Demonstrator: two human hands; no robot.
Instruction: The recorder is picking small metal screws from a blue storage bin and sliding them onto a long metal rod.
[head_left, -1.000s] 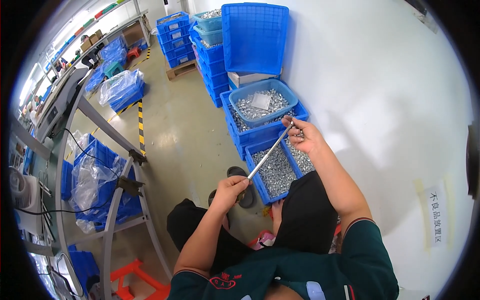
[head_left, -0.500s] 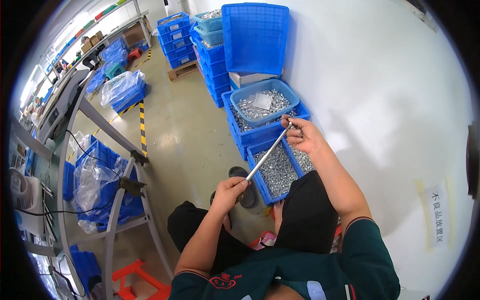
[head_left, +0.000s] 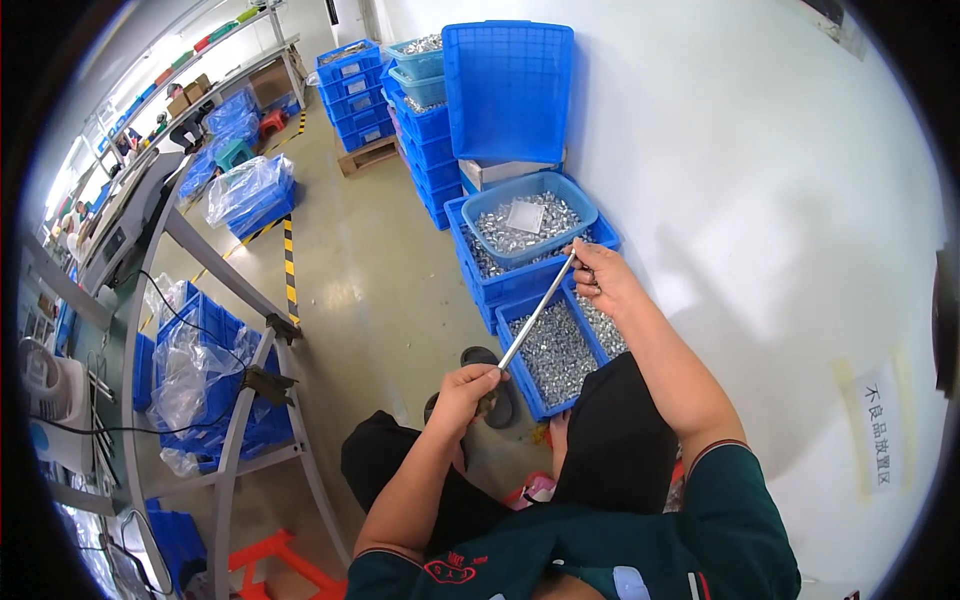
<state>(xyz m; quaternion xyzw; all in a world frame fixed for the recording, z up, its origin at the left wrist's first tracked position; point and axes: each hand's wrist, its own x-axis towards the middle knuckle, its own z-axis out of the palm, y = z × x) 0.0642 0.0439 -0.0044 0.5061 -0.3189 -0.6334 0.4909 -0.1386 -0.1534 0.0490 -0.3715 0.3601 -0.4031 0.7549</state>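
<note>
We gripped a metal rod with both hands, left hand and right hand closed on its ends, above blue bins of small metal parts by the white wall.

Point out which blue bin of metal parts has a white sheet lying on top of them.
The light blue oval tub stacked just beyond the right hand; the rectangular crate below the rod shows only bare parts.

The rod is silvery grey metal, and so are the small parts that fill the deep blue crate near the right wall. The round tub just beyond is a paler blue. On the far left, the floor is dull greenish grey with a yellow-and-black striped tape line. The wall is white. The sleeve is dark green, the trousers black.
</note>
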